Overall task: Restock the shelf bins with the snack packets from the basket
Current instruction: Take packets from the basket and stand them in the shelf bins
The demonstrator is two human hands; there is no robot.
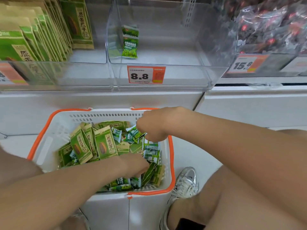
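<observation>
Packets of snacks in green wrappers (104,145) lie heaped in the white plastic basket with orange rim (172,163) on the floor. The right hand (153,126) pinches a small green packet (134,132) over the heap. The left hand (132,163) reaches in among them; its grip cannot be told. Above, the clear plastic shelf bin (182,77) holds two upright packets (130,45).

Silver-white lace-up sneaker (186,181)

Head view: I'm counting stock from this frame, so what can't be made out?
All head view.
- Left hand fingertips: buried among packets in basket.
- Lower packets: covered by upper ones, forearm.
- 8.8 tag small print: too small.
- Leftmost tag: cut by frame edge.
- Dark packets at right: blurred.
</observation>
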